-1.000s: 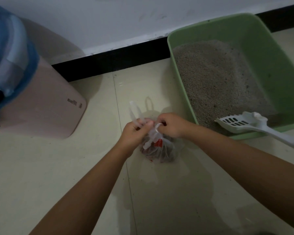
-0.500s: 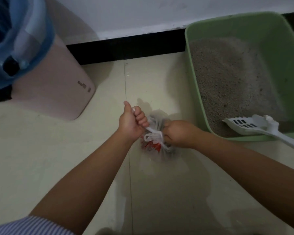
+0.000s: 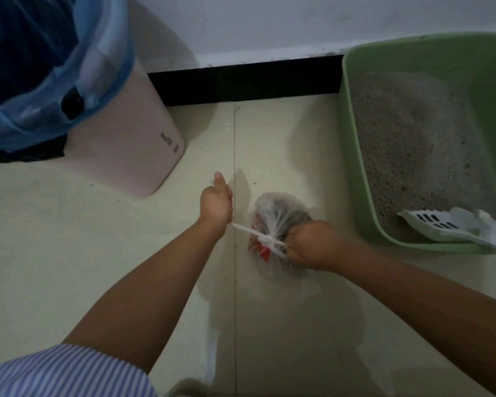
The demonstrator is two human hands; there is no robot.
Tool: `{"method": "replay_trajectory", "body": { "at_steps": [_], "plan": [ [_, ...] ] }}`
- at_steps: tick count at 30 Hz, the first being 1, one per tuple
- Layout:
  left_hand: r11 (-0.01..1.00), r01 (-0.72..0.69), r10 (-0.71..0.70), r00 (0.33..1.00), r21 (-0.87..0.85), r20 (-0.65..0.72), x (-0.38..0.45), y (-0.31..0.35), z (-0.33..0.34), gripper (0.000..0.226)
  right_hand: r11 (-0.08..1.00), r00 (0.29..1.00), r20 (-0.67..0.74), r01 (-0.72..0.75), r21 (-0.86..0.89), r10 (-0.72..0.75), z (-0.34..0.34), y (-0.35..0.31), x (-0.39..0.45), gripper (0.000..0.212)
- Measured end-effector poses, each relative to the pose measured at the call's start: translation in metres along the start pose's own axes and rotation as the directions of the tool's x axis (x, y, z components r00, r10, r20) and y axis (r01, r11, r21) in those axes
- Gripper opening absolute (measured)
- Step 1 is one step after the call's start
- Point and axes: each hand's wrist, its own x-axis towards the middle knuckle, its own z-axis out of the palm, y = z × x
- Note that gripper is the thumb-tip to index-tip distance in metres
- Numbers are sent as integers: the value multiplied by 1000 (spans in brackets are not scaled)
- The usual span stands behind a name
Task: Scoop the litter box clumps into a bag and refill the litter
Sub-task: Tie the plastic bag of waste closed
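A small clear plastic bag (image 3: 278,216) with dark clumps and a red print lies on the floor tiles. My left hand (image 3: 216,204) grips one twisted white handle of the bag and holds it stretched to the left, thumb up. My right hand (image 3: 312,243) grips the other handle at the knot, against the bag's right side. The green litter box (image 3: 355,144) stands at the right, holding grey litter (image 3: 413,144). A white slotted scoop (image 3: 447,224) rests across the box's near rim.
A pink bin (image 3: 126,144) lined with a blue bag (image 3: 98,70) stands at the left against the wall. A black skirting board (image 3: 241,81) runs along the white wall. Bare pale floor tiles (image 3: 69,253) spread in front.
My hands have drawn apart, pulling the bag's handles tight into a knot. The left hand moved left and the right hand moved right and down; the camera shifted left.
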Motion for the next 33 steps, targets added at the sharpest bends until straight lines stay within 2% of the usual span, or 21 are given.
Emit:
{"method": "replay_trajectory", "body": {
  "at_steps": [2, 4, 5, 7, 9, 10, 12, 13, 14, 15, 17, 19, 21, 22, 25, 27, 28, 31, 33],
  "plan": [
    [985, -96, 95, 995, 147, 16, -3, 0, -4, 56, 1000, 1000, 19, -20, 16, 20, -1, 0, 1, 40],
    [878, -272, 232, 961, 394, 148, -11, 3, -6, 54, 999, 999, 10, -40, 27, 39, 1, 4, 1, 36],
    [777, -371, 270, 926, 509, 263, -15, 3, -5, 48, 997, 998, 9, -56, 61, 55, 2, 6, 1, 36],
    [580, -529, 232, 836, 620, 497, -21, -1, -9, 22, 986, 998, 10, -69, 151, 68, 3, 9, -3, 36],
    [402, -657, 151, 735, 638, 661, -22, -10, -11, 51, 967, 999, -12, -47, 251, 51, 7, 16, -13, 43],
    [323, -696, 117, 702, 641, 703, -23, -16, -12, 63, 973, 998, -2, -54, 225, 56, 10, 20, -18, 46],
    [92, -746, 95, 666, 660, 739, -25, -24, -11, 65, 996, 999, -6, -48, 78, 48, 13, 17, -25, 42],
    [-12, -735, 84, 675, 678, 733, -26, -28, -10, 61, 999, 999, -23, -42, 13, 42, 16, 15, -25, 29],
    [-79, -715, 82, 689, 694, 720, -26, -29, -7, 57, 999, 998, -47, -44, -17, 43, 18, 16, -24, 18],
    [-121, -694, 92, 704, 710, 704, -26, -29, -5, 52, 996, 994, -75, -86, -26, 84, 18, 17, -22, 16],
    [-110, -680, 143, 710, 724, 689, -24, -24, -1, 44, 990, 977, -155, -143, 13, 143, 11, 17, -14, 21],
    [-67, -693, 187, 698, 718, 692, -25, -17, 0, 42, 992, 981, -152, -114, 60, 122, -1, 19, -8, 34],
    [1, -688, 260, 701, 725, 664, -25, -7, -3, 39, 966, 964, -175, -164, 199, 200, -12, 22, -5, 41],
    [42, -681, 302, 706, 731, 640, -25, -1, -5, 35, 936, 941, -233, -168, 309, 246, -18, 23, -5, 37],
    [232, -639, 363, 757, 734, 544, -34, 28, -17, 24, 835, 864, -321, -182, 520, 389, -48, 20, 1, 21],
    [406, -594, 425, 795, 694, 432, -43, 51, -27, 21, 792, 838, -340, -165, 588, 427, -75, 16, 12, 22],
    [465, -590, 485, 794, 660, 367, -47, 64, -32, 22, 773, 817, -362, -152, 615, 449, -92, 12, 17, 22],
    [556, -631, 659, 731, 541, 176, -58, 109, -55, 16, 741, 731, -501, -9, 672, 463, -152, -7, 33, 20],
    [558, -667, 753, 657, 494, 36, -65, 145, -74, 17, 717, 677, -574, 97, 690, 460, -193, -22, 45, 19]
  ]
}}
